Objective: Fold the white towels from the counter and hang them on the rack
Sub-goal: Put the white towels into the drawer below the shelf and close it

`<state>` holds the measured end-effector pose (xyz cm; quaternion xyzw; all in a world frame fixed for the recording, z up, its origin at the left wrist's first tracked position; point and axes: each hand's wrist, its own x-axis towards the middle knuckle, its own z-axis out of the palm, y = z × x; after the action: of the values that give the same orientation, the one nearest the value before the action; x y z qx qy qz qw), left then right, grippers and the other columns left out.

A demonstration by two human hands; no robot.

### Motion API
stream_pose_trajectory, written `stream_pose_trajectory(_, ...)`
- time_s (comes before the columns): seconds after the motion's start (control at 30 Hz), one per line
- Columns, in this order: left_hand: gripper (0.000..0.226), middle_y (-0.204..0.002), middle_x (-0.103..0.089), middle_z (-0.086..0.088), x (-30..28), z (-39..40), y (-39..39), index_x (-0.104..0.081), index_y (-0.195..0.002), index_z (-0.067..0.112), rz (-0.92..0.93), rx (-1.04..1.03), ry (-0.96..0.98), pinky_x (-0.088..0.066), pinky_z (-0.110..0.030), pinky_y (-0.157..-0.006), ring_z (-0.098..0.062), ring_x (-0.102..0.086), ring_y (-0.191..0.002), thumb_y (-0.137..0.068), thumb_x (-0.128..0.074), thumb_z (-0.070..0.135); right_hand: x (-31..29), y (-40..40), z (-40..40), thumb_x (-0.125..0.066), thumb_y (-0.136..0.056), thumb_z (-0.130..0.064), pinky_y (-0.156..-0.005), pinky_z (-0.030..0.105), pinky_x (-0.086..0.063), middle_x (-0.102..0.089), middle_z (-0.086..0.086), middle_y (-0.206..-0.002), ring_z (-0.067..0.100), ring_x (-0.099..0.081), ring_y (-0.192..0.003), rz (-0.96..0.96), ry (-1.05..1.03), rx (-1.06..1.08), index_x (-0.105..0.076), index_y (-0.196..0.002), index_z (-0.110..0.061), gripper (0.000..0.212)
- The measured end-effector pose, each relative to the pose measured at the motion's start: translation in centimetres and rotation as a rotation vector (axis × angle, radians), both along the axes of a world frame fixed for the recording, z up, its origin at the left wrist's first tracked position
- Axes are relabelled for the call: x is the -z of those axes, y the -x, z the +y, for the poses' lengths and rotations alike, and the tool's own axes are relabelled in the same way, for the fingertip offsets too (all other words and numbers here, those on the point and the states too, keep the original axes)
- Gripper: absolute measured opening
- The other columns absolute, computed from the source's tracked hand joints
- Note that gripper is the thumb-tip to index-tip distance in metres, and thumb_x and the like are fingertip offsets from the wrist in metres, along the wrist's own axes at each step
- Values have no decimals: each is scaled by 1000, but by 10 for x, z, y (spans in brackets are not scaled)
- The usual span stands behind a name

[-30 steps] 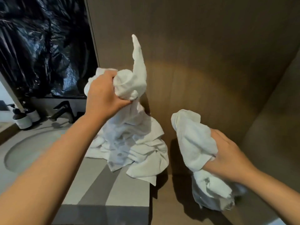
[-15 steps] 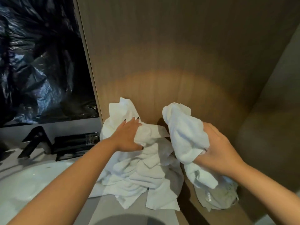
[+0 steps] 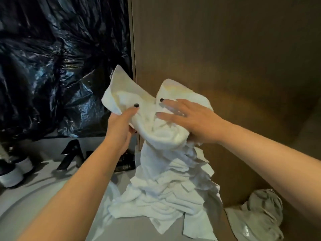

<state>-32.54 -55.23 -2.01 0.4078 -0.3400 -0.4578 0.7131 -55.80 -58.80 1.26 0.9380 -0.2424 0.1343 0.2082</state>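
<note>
Grey and smooth, the counter (image 3: 57, 192) is carrying a crumpled pile of white towels (image 3: 166, 192) at its right end, against a brown wood-grain wall panel (image 3: 225, 58); no writing is showing legibly on anything. Rising out of the pile, one soft terry towel (image 3: 139, 101) is being held up between the two hands, its lower part trailing down into the heap. The left hand (image 3: 119, 129) is pinching the towel's left side, thumb on top with a dark-painted nail, cloth fanning up above it in a pointed flap. The right hand (image 3: 194, 120) is lying on the towel's right side with its fingers stretched out, blurred, while its underside is pressing into the bunched cloth. Lower right, beside the counter, a pale crumpled bag (image 3: 260, 216) is sitting. Farther back on the left, a black angular faucet (image 3: 71, 153) and two dark-topped white bottles (image 3: 15, 171) are standing below glossy, wrinkled black plastic sheeting (image 3: 52, 66).
</note>
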Motion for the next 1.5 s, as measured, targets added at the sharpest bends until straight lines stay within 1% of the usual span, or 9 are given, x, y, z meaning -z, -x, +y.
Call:
stream_pose_trajectory(0.23, 98, -156, -23, -12, 43, 2, -20, -8, -155, 12, -507, -445, -430, -39, -41, -104, -32, -32, -139, -84, -75, 20, 51, -3, -26, -68, -88, -22, -120, 52, -8, -6, 0, -164, 27, 3, -150, -279, -619, 357, -34, -145, -43, 71)
stream_pose_trajectory(0.33, 80, -157, -24, -6, 50, 2, -8, -20, -154, 10, -910, -529, -148, -22, -41, -119, -24, -22, -145, -90, -67, 22, 56, -4, -27, -53, -89, -2, -115, 39, -26, -27, -1, -158, 22, -20, -146, -732, -897, 271, -54, -132, -36, 55)
stream_pose_trajectory(0.43, 54, -146, -31, 12, 62, -2, 19, -30, -152, 18, -1017, -175, 56, -19, -21, -114, -3, -26, -136, -102, -49, 25, 62, -9, -30, -48, -78, -22, -112, 35, -29, -33, -6, -153, 16, -25, -142, -845, -1106, 319, -53, -137, -35, 61)
stream_pose_trajectory(0.63, 53, -151, -43, 2, 110, -29, 29, -39, -149, 23, -1064, -11, 23, -30, -28, -115, -13, -39, -139, -98, -26, 32, 117, -12, -42, -45, -68, -77, -120, 50, -14, -23, -16, -158, 9, -3, -149, -661, -1058, 406, -33, -140, -59, 75)
stream_pose_trajectory(0.83, 57, -152, -41, 5, 180, -47, 25, -36, -150, 31, -1138, -103, -39, -33, -28, -114, -15, -40, -139, -95, -33, 15, 161, -16, -48, -48, -91, -62, -121, 47, -9, -3, -14, -163, 7, 10, -149, -557, -950, 387, -19, -147, -55, 64)
stream_pose_trajectory(0.97, 61, -145, -37, 7, 205, -51, 23, -15, -141, 67, -1064, -153, 39, -25, -25, -115, 1, -32, -133, -105, -42, 26, 177, -21, -53, -37, -82, -73, -119, 54, -14, 1, -15, -162, 8, 12, -149, -520, -862, 390, -10, -147, -57, 72)
stream_pose_trajectory(1.1, 40, -142, -39, 3, 203, -48, 26, -18, -141, 63, -1046, -174, 146, -29, -29, -113, -1, -34, -130, -104, -23, 47, 177, -19, -55, -28, -74, -78, -119, 53, -15, -1, -15, -163, 9, 11, -149, -534, -871, 393, -10, -148, -57, 79)
stream_pose_trajectory(1.23, 54, -141, -41, 10, 192, -53, 19, -30, -143, 49, -1134, -105, 30, -26, -19, -115, -7, -40, -131, -105, -37, 11, 167, -13, -54, -40, -84, -71, -121, 49, -10, -3, -15, -163, 6, 9, -148, -555, -942, 353, -13, -149, -53, 74)
stream_pose_trajectory(1.5, 44, -114, -52, 23, 88, -12, 43, -40, -148, 22, -1061, -243, 47, -37, -8, -85, -1, -50, -98, -105, -35, 23, 122, 42, -40, -53, -91, -56, -121, 34, -11, -11, -13, -163, 7, -2, -149, -582, -835, 265, -16, -156, -32, 79)
